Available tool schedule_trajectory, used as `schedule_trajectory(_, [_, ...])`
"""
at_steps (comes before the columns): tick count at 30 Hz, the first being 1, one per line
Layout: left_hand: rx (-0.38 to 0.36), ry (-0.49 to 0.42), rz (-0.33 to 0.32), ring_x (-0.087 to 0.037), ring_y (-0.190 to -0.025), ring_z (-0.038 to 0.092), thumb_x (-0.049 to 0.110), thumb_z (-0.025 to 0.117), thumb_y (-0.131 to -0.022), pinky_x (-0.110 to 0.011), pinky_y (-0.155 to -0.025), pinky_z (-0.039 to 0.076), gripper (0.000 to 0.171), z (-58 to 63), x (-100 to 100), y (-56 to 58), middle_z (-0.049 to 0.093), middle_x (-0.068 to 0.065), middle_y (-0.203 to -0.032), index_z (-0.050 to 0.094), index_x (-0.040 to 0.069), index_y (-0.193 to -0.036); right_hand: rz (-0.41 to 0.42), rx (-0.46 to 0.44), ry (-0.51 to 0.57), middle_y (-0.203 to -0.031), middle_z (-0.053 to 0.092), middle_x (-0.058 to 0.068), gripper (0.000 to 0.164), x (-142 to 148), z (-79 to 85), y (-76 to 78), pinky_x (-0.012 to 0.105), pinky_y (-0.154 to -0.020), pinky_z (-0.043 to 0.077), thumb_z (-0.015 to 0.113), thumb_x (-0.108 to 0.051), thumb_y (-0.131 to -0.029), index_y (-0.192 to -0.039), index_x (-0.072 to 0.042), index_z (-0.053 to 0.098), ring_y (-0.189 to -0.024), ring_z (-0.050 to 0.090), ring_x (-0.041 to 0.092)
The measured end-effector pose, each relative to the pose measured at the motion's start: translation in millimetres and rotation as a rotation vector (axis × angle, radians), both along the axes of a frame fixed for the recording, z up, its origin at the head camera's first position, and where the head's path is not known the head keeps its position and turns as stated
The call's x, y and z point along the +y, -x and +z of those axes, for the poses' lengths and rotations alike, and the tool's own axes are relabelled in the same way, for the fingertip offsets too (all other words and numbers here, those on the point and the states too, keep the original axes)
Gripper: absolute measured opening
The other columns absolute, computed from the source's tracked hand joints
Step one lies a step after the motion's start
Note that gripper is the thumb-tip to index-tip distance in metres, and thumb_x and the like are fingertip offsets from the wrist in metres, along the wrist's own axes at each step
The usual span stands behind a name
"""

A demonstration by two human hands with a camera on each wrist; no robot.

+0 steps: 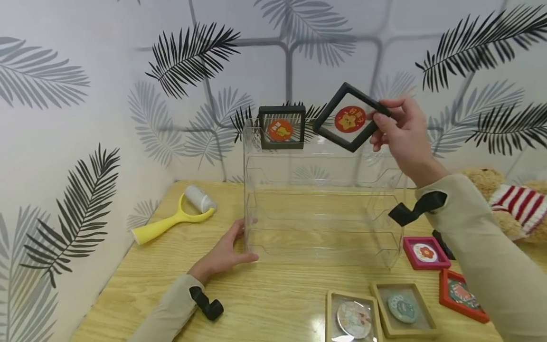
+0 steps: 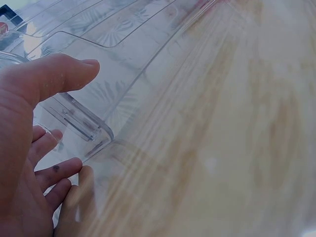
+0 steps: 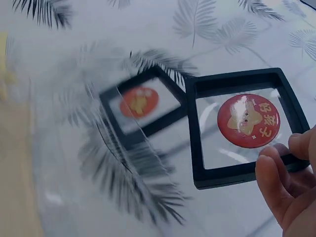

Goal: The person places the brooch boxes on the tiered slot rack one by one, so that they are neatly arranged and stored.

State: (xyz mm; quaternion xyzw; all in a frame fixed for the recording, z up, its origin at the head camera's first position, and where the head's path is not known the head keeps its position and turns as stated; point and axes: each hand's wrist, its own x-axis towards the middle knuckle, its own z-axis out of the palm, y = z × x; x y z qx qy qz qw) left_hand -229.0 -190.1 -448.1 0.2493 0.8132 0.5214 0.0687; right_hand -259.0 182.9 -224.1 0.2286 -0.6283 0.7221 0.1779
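Observation:
My right hand pinches one corner of a black square display frame, tilted like a diamond above the clear acrylic rack. A red round badge with a yellow star sits behind the frame's clear film. To its left, a second black display frame, holding an orange-red badge with a yellow figure, stands on the rack's top tier. My left hand is at the rack's lower left side, thumb extended in front and fingers loosely spread beside the side panel.
At the front right lie two tan display frames, a pink one and a red one, each with a badge inside. A yellow-handled lint roller lies left of the rack. A teddy bear in stripes sits at the right.

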Motion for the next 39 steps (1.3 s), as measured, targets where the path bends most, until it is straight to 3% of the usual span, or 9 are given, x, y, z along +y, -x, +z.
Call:
schedule_trajectory(4, [-0.003,0.000,0.007,-0.037,-0.135,0.037,0.015,0.077,-0.081,-0.055,-0.111,0.026,0.082,1.7,1.6,0.9,0.034,-0.014,-0.151,0.030,0.013,-0.147,-0.208,0.023,-0.274,-0.093,0.067,-0.006,0.016,12.7,18.3,12.2,0.019,-0.046,0.048,0.051,-0.003,-0.097,-0.109,-0.014,0.053,-0.049,0.055,0.010])
schedule_trajectory(7, [-0.007,-0.002,0.008,-0.038,-0.135,0.037,0.015,0.077,-0.080,-0.056,-0.111,0.026,0.081,3.0,1.4,-0.2,0.034,-0.015,-0.151,0.031,0.013,-0.147,-0.310,0.011,-0.474,-0.102,0.065,-0.003,0.017,18.5,25.8,18.9,0.019,-0.049,0.049,0.052,-0.008,-0.098,-0.112,-0.016,0.052,-0.051,0.056,0.008])
schedule_trajectory(13, [-0.006,-0.007,0.004,-0.038,-0.136,0.036,0.016,0.077,-0.081,-0.056,-0.111,0.025,0.080,1.7,0.2,0.6,0.035,-0.014,-0.151,0.031,0.013,-0.146,-0.313,-0.024,-0.657,-0.122,0.058,0.018,0.018,17.3,31.4,27.0,0.021,-0.050,0.050,0.053,-0.011,-0.098,-0.115,-0.010,0.049,-0.053,0.057,0.008])
schedule_trajectory(21, [-0.002,-0.005,0.003,-0.038,-0.137,0.036,0.015,0.077,-0.081,-0.055,-0.112,0.025,0.081,1.5,0.5,-0.5,0.033,-0.015,-0.151,0.030,0.010,-0.147,-0.282,-0.012,-0.914,-0.124,0.053,0.024,0.027,2.9,27.8,28.8,0.024,-0.050,0.050,0.049,-0.010,-0.099,-0.123,0.001,0.045,-0.057,0.059,0.002])
schedule_trajectory(25, [-0.007,-0.001,0.004,-0.038,-0.137,0.035,0.015,0.077,-0.081,-0.055,-0.112,0.025,0.082,2.9,1.1,-1.6,0.032,-0.016,-0.152,0.029,0.009,-0.148,-0.291,-0.032,-0.995,-0.131,0.050,0.023,0.035,1.3,25.6,25.1,0.024,-0.050,0.048,0.047,-0.008,-0.098,-0.132,-0.001,0.045,-0.055,0.058,0.000])
schedule_trajectory(29, [-0.011,-0.006,-0.001,-0.038,-0.137,0.035,0.015,0.077,-0.081,-0.054,-0.111,0.025,0.082,3.6,1.8,-1.4,0.033,-0.016,-0.151,0.029,0.009,-0.147,-0.346,-0.004,-1.007,-0.139,0.044,0.020,0.045,4.0,25.0,18.4,0.022,-0.049,0.044,0.049,-0.010,-0.096,-0.140,-0.003,0.040,-0.055,0.059,0.006])
schedule_trajectory(33, [-0.014,-0.012,-0.005,-0.038,-0.137,0.035,0.014,0.077,-0.081,-0.056,-0.111,0.025,0.082,3.2,1.2,-0.7,0.033,-0.016,-0.152,0.029,0.009,-0.147,-0.414,0.048,-0.994,-0.139,0.041,0.021,0.048,5.5,22.6,10.3,0.019,-0.056,0.044,0.052,-0.012,-0.095,-0.139,0.000,0.038,-0.069,0.061,0.015])
schedule_trajectory(36, [-0.013,-0.012,-0.005,-0.037,-0.137,0.035,0.015,0.077,-0.081,-0.056,-0.111,0.025,0.082,1.9,0.8,0.0,0.033,-0.015,-0.152,0.029,0.010,-0.147,-0.444,0.096,-1.002,-0.134,0.040,0.023,0.047,5.5,18.4,5.8,0.029,-0.074,0.048,0.053,-0.011,-0.094,-0.136,0.003,0.039,-0.077,0.060,0.026])
schedule_trajectory(39, [-0.010,-0.016,-0.005,-0.038,-0.137,0.035,0.015,0.077,-0.081,-0.055,-0.111,0.025,0.081,0.6,0.6,0.3,0.033,-0.014,-0.152,0.030,0.011,-0.147,-0.445,0.140,-1.016,-0.131,0.040,0.025,0.046,4.8,13.8,3.7,0.043,-0.083,0.044,0.055,-0.011,-0.094,-0.135,0.005,0.040,-0.077,0.059,0.030])
